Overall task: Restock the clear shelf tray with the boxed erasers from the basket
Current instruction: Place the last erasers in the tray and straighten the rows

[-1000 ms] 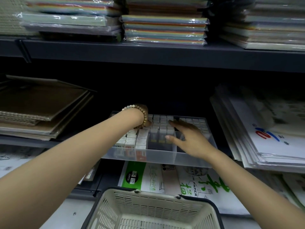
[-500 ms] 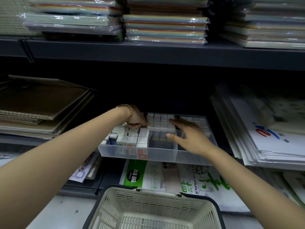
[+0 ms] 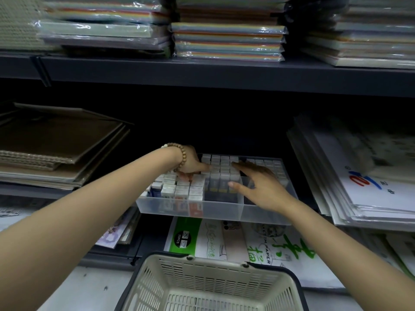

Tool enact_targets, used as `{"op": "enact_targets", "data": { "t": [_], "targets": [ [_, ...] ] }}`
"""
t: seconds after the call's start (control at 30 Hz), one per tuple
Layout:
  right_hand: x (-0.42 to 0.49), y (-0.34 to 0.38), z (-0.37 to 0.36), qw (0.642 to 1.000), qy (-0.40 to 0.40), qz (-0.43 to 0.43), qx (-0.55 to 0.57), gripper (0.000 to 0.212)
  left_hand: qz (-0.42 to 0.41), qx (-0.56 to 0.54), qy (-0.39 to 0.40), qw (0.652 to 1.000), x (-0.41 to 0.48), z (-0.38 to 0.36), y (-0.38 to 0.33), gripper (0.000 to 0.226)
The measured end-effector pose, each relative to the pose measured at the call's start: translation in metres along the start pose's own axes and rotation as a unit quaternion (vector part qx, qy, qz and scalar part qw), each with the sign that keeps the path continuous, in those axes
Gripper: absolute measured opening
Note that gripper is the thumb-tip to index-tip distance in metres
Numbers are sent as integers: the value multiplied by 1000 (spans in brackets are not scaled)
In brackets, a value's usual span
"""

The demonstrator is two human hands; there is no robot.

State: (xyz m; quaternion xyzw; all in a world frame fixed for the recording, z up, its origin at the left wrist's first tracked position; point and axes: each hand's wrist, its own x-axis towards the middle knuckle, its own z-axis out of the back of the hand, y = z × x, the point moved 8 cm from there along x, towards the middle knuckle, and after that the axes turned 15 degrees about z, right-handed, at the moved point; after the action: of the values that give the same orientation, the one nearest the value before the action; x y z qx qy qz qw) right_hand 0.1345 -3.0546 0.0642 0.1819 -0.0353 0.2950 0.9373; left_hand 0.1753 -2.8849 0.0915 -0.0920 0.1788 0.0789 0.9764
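At the middle compartment of the clear tray (image 3: 265,215), the right hand (image 3: 258,182) lies spread. Its fingers are straight across the tops of the boxed erasers (image 3: 221,167) and its thumb is set against the front face of that block. It holds nothing.

The left hand (image 3: 190,164), with a bead bracelet (image 3: 179,153) at the wrist, reaches into the left compartment with its fingers bent down among the boxes there. Whether it pinches a box or only presses on them cannot be told.

The boxes stand upright in tight rows that run front to back. The left compartment is packed almost to the front wall. The middle block stops short of it, leaving a bare gap on the near side of the right thumb. The right compartment holds boxes at the back only.

The tray sits on the middle shelf (image 3: 224,75), its front edge overhanging a sketch paper pack (image 3: 258,243) below. The basket (image 3: 202,283) stands lower and nearer the person, well apart from both hands. No boxes show in the part of it that is visible.

Judgement: the work in hand is squaring the rows. The next move turns on the open space at the front of the middle and right compartments, and the right hand is the nearer to it. Any fresh stock lies down and back from both hands.
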Motion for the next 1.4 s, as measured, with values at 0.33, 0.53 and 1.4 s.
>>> {"op": "enact_targets", "data": {
  "t": [0.33,0.53,1.4],
  "targets": [
    [-1,-1,0,1000,-5,-1,7,67,71,-162,114,978,26,-11,-9,32],
    [0,-3,-2,1000,1,-3,7,67,67,-168,133,975,30,-12,-5,33],
    [75,46,-20,975,28,191,112,24,-162,-206,-129,956,-29,-7,60,32]
  ]
}}
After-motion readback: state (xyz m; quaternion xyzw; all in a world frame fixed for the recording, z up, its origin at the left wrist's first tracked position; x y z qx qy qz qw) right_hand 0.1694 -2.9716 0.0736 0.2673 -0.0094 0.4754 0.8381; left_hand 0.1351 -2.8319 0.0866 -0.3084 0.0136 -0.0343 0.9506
